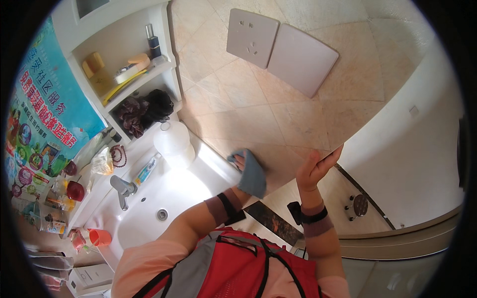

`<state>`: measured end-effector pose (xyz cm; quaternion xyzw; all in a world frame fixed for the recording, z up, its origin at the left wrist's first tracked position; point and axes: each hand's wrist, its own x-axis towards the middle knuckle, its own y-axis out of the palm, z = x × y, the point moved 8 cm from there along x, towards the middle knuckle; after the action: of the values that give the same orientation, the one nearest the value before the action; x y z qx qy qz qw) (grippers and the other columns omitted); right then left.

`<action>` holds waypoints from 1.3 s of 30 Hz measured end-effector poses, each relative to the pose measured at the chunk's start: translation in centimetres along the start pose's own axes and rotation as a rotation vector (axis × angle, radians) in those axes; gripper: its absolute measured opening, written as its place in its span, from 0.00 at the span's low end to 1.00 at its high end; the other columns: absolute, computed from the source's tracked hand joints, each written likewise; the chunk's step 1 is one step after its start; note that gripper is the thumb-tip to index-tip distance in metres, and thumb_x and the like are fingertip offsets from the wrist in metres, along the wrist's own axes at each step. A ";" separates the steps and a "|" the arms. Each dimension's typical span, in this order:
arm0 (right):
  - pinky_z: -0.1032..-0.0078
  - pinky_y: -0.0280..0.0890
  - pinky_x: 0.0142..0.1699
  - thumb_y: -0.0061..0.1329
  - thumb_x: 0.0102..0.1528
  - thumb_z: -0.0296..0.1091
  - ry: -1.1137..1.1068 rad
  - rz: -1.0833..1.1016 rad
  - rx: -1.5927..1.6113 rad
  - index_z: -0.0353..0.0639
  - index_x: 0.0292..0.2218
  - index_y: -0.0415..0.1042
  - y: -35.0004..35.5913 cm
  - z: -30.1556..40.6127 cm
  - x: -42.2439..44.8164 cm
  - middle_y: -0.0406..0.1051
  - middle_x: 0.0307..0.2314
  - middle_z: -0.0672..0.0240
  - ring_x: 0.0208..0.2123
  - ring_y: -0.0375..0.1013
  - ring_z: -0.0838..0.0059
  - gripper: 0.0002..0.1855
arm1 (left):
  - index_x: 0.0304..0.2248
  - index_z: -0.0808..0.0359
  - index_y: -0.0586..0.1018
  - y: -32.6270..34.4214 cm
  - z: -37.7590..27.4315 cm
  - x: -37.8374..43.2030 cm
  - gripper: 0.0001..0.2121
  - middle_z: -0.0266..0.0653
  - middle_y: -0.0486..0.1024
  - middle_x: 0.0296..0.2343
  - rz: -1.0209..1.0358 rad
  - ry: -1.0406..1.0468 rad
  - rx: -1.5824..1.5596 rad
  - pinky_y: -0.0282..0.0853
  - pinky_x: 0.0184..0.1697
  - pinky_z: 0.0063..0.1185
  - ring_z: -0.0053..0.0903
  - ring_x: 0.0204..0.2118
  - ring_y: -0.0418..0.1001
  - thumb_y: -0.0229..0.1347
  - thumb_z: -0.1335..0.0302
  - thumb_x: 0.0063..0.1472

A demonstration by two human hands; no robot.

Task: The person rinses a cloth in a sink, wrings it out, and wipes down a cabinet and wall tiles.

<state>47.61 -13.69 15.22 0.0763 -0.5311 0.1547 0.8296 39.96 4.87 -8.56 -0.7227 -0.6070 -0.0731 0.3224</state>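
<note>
My left hand (239, 162) holds a blue-grey cloth (254, 175) against the beige tiled wall (253, 119), close to the rim of the white washbasin (130, 232). The cloth drapes over most of that hand, so only some fingers show. My right hand (312, 172) is at the outer edge of the same wall, thumb apart from the fingers, with nothing visible in it. Above both hands, a grey socket plate (253, 37) and a blank plate (302, 59) are fixed side by side on the tiles.
A white plastic jug (173, 145) stands on the basin's corner, near a toothpaste tube (147, 170) and a chrome tap (125, 190). White shelves (139, 80) hold brushes and dark bags. An orange cup (100, 237) sits at the left. A round stool (359, 205) stands beyond the wall edge.
</note>
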 end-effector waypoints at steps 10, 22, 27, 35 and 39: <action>0.68 0.44 0.60 0.37 0.60 0.35 0.029 0.003 -0.019 0.26 0.59 0.33 0.6 -0.3 -0.4 0.42 0.57 0.49 0.58 0.48 0.60 0.36 | 0.59 0.69 0.48 -6.0 0.1 9.4 0.31 0.55 0.43 0.58 -0.189 0.115 -0.102 0.38 0.62 0.30 0.43 0.61 0.43 0.39 0.57 0.64; 0.69 0.46 0.59 0.37 0.59 0.42 0.076 -0.040 0.001 0.25 0.58 0.33 0.1 -0.5 -0.8 0.46 0.56 0.51 0.56 0.50 0.64 0.39 | 0.59 0.68 0.48 -5.2 19.2 17.1 0.31 0.52 0.44 0.58 -0.320 -0.531 -0.905 0.39 0.62 0.29 0.39 0.61 0.45 0.40 0.57 0.64; 0.69 0.45 0.60 0.37 0.60 0.43 0.102 0.005 0.045 0.26 0.59 0.32 0.4 -0.6 -0.7 0.45 0.56 0.51 0.57 0.49 0.63 0.39 | 0.59 0.67 0.48 -1.4 18.0 9.5 0.30 0.51 0.45 0.58 -0.415 -0.694 -1.067 0.40 0.62 0.29 0.38 0.60 0.45 0.41 0.58 0.64; 0.70 0.46 0.59 0.33 0.62 0.42 -0.007 -0.035 -0.028 0.26 0.58 0.35 0.3 0.0 -0.4 0.46 0.56 0.51 0.56 0.51 0.64 0.35 | 0.59 0.66 0.47 0.2 0.7 -3.4 0.33 0.52 0.45 0.58 -0.327 -0.914 -0.790 0.39 0.62 0.28 0.37 0.61 0.44 0.41 0.54 0.63; 0.69 0.43 0.61 0.35 0.61 0.42 -0.002 -0.024 0.000 0.27 0.59 0.33 0.4 -0.1 -0.3 0.44 0.57 0.52 0.58 0.48 0.62 0.37 | 0.60 0.71 0.40 -3.4 -6.0 0.8 0.34 0.60 0.34 0.59 -0.117 -0.729 -0.504 0.30 0.63 0.35 0.47 0.63 0.31 0.38 0.55 0.65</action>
<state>47.41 -13.29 14.95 0.0830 -0.5310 0.1446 0.8308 38.76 2.33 -2.19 -0.7216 -0.6841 0.0228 -0.1035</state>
